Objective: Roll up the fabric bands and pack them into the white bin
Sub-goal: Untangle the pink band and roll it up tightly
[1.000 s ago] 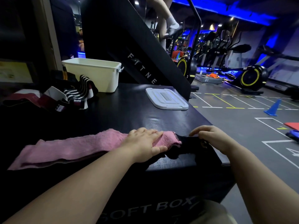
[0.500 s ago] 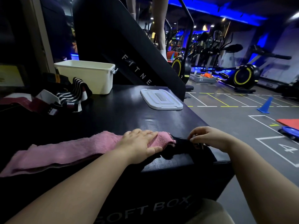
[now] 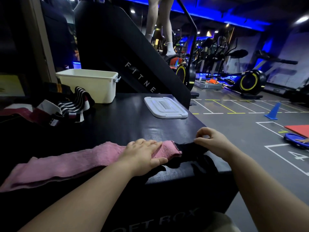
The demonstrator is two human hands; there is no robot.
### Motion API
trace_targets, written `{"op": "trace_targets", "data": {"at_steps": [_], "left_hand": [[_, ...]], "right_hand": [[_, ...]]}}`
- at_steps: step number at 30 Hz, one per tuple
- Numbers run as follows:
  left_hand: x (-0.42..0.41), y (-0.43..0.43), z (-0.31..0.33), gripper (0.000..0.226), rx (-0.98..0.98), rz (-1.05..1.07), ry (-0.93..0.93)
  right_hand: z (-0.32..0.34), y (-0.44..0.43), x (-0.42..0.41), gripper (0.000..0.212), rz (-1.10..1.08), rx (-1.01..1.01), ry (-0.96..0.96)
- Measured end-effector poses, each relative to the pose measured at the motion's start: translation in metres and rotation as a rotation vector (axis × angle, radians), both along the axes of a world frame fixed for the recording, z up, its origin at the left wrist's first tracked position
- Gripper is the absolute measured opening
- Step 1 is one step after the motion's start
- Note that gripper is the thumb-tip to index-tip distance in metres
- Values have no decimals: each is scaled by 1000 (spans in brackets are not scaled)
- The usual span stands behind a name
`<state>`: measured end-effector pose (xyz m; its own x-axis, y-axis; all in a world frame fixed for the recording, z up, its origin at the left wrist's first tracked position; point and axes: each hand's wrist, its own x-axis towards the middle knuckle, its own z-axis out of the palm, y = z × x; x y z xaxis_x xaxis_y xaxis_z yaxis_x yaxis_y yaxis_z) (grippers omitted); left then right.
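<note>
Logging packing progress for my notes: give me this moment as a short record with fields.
left hand: presses flat on pink band
right hand: pinches black fabric at the band's right end
pink band: unrolled, lying on soft box
white bin: open, at the box's far side
lid: off, lying right of bin
striped bands: loose pile left of bin

Pink band (image 3: pixel 66 163) laid flat, striped bands (image 3: pixel 73 106) heaped beside open white bin (image 3: pixel 93 88)

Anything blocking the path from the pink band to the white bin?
Nothing visible. Bare box top lies between pink band and white bin; its lid lies off right, striped bands left.
</note>
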<state>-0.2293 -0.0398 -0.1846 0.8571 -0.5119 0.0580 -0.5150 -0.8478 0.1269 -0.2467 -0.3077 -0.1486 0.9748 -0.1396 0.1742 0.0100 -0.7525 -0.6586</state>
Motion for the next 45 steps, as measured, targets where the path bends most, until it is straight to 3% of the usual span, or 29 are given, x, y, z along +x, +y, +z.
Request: {"op": "trace_targets", "data": {"at_steps": [7, 11, 16, 26, 33, 39, 45], "left_hand": [[-2, 0, 2, 81, -17, 3, -1], [0, 0, 3, 81, -24, 1, -3], [2, 1, 1, 83, -36, -4, 4], [3, 3, 1, 80, -66, -42, -31], [3, 11, 12, 84, 25, -66, -66], [6, 15, 7, 105, -34, 15, -14], [7, 19, 7, 97, -14, 4, -18]], "right_hand": [[-20, 20, 1, 61, -189, 38, -16], [-19, 34, 0, 43, -184, -126, 58], [-18, 45, 1, 46, -172, -209, 74], [-15, 52, 6, 58, -130, -139, -1], [-8, 55, 8, 58, -20, -214, -140], [-16, 45, 17, 59, -49, -199, -141], [-17, 44, 26, 59, -75, -201, -81]]}}
